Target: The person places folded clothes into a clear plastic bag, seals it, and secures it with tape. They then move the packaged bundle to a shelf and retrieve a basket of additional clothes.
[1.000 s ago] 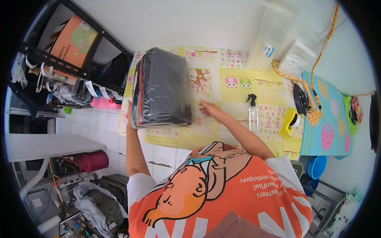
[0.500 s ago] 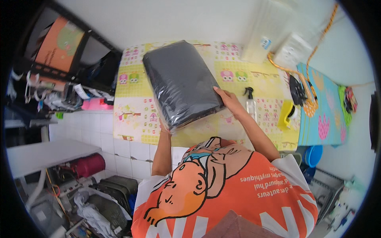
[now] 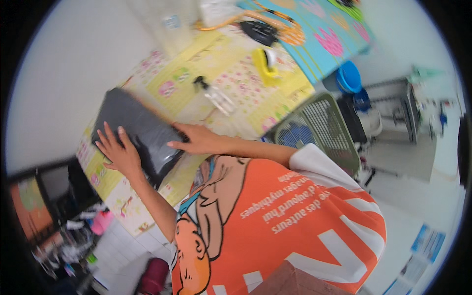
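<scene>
Hands (image 3: 119,153) (image 3: 199,139) on dark package (image 3: 151,129), white-lettered orange shirt (image 3: 275,226), perhaps bluish label (image 3: 172,21).

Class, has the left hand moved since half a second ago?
Yes: judged against the near edge of the table, the left hand has moved farther in, away from that edge, and now lies spread on the dark package.

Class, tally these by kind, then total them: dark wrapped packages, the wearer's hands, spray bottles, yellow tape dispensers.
Dark wrapped package: 1
Hands: 2 (left hand, right hand)
Spray bottle: 1
Yellow tape dispenser: 1
Total: 5
</scene>
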`<action>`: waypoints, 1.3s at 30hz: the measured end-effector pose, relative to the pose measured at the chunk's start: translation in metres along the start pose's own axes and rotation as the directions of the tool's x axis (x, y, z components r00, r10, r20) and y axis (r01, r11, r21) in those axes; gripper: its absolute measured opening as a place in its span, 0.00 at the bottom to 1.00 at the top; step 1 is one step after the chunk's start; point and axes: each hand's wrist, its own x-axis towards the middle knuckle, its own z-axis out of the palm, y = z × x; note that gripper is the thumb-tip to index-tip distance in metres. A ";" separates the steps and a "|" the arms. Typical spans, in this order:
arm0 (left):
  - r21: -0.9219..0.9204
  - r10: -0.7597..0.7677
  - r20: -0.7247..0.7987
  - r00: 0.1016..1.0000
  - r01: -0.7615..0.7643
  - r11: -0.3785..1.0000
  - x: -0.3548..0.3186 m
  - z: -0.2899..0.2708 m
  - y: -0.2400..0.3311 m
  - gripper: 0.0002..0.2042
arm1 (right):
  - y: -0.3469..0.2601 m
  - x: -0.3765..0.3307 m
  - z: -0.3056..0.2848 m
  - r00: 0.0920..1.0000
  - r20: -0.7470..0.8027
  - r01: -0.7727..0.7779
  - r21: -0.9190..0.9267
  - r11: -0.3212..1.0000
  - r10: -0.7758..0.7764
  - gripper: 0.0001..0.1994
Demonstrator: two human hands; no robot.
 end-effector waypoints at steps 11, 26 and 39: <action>0.230 0.052 0.272 0.961 -0.118 0.966 -0.026 0.008 0.030 0.34 | 0.215 -0.198 -0.206 0.043 -0.969 -0.188 0.232 0.954 0.244 0.12; 0.300 0.193 0.344 0.919 -0.302 0.905 -0.062 0.006 0.070 0.34 | 0.241 -0.191 -0.264 0.618 -0.623 -0.772 -0.597 0.218 0.480 0.26; 0.281 0.195 0.310 0.930 -0.286 0.916 -0.063 0.006 0.075 0.33 | 0.278 -0.192 -0.279 0.678 -0.212 -0.727 -0.329 0.602 0.703 0.13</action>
